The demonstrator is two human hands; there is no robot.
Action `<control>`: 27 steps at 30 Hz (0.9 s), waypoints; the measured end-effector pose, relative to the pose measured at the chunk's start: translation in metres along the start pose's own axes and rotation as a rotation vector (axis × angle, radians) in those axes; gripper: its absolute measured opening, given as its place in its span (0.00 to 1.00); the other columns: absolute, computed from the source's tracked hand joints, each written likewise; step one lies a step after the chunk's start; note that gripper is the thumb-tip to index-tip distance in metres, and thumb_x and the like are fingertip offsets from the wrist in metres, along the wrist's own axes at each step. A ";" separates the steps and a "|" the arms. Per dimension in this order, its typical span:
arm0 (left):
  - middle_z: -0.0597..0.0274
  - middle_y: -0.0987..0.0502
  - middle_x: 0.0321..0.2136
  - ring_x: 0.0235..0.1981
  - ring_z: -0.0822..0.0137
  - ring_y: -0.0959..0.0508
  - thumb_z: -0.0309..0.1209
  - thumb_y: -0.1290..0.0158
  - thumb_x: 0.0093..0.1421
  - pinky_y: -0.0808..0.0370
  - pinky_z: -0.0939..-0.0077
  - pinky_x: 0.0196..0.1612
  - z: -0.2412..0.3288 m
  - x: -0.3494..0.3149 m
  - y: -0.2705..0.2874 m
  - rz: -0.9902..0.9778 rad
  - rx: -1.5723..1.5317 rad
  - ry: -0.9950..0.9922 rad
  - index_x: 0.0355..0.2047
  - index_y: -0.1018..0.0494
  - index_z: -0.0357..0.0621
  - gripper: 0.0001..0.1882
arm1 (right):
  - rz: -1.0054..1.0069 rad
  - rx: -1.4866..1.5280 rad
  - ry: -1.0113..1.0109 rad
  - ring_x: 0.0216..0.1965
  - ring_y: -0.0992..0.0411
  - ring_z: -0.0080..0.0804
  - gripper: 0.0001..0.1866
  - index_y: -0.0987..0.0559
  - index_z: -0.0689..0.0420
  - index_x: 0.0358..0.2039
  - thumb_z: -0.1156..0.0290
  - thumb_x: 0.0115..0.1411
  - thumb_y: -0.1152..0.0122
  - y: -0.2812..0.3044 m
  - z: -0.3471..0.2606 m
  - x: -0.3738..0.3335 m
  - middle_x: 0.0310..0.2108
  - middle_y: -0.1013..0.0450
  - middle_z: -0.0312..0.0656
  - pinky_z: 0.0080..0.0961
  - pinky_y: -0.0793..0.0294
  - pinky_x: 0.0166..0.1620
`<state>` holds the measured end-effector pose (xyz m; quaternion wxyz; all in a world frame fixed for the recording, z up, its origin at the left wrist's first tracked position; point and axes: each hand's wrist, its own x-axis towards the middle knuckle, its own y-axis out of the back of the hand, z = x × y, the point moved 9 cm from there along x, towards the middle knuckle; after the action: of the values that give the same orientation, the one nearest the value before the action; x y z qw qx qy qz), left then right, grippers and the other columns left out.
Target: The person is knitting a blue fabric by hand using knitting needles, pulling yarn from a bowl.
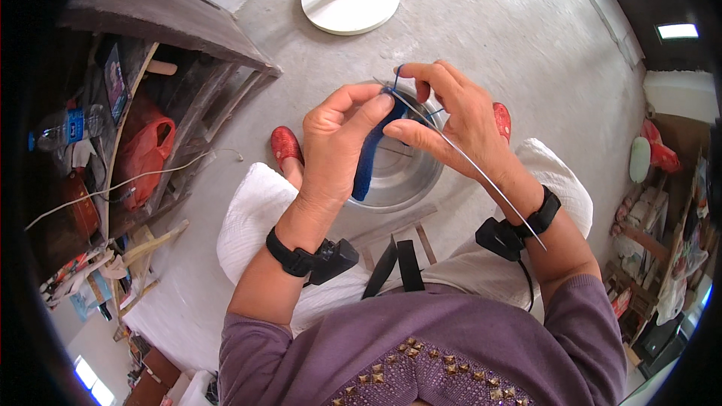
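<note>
A narrow strip of dark blue knitting hangs from my left hand, whose thumb and index finger pinch its top edge by the needle tips. One long thin metal knitting needle slants from there through the crook of my right hand's thumb and out over the wrist. Blue yarn runs up from the stitches to the raised index finger of my right hand. Its other fingers curl inward, and the thumb points toward the knitting. Whether a second needle lies behind my left fingers is mostly hidden.
Below my hands a round metal basin stands on the floor between my feet in red shoes. Ahead is a white round stand base. A cluttered wooden cabinet holding a red plastic bag is at left; crowded shelves are at right.
</note>
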<state>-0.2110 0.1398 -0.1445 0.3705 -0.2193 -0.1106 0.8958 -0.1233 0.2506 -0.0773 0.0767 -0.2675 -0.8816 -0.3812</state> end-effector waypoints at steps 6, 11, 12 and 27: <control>0.66 0.20 0.31 0.32 0.81 0.24 0.30 0.43 0.62 0.27 0.87 0.35 -0.004 -0.002 -0.011 -0.086 0.076 -0.004 0.40 0.22 0.37 0.10 | -0.089 0.191 -0.104 0.29 0.26 0.38 0.36 0.24 0.60 0.42 0.41 0.46 0.29 -0.015 0.016 -0.001 0.28 0.27 0.44 0.30 0.27 0.32; 0.68 0.21 0.31 0.32 0.81 0.24 0.30 0.44 0.62 0.27 0.87 0.35 -0.003 -0.004 -0.015 -0.141 0.111 -0.035 0.40 0.22 0.37 0.09 | -0.233 0.254 -0.158 0.30 0.26 0.41 0.38 0.25 0.61 0.41 0.38 0.45 0.30 -0.029 0.018 0.000 0.28 0.27 0.47 0.32 0.27 0.33; 0.68 0.21 0.31 0.32 0.81 0.24 0.29 0.44 0.62 0.27 0.87 0.36 -0.003 -0.004 -0.015 -0.146 0.113 -0.033 0.40 0.22 0.37 0.09 | -0.172 0.276 -0.120 0.29 0.26 0.40 0.36 0.24 0.61 0.41 0.40 0.45 0.29 -0.026 0.016 0.000 0.28 0.27 0.46 0.32 0.27 0.33; 0.63 0.20 0.34 0.33 0.79 0.22 0.27 0.43 0.61 0.25 0.86 0.38 0.013 0.002 0.005 0.043 -0.096 -0.105 0.43 0.24 0.36 0.11 | 0.017 -0.001 0.139 0.23 0.25 0.37 0.02 0.20 0.56 0.30 0.74 0.55 0.38 0.002 -0.015 -0.004 0.22 0.25 0.40 0.30 0.28 0.25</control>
<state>-0.2215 0.1377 -0.1352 0.3340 -0.1919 -0.1682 0.9074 -0.1198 0.2397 -0.0669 0.1408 -0.2478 -0.8717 -0.3986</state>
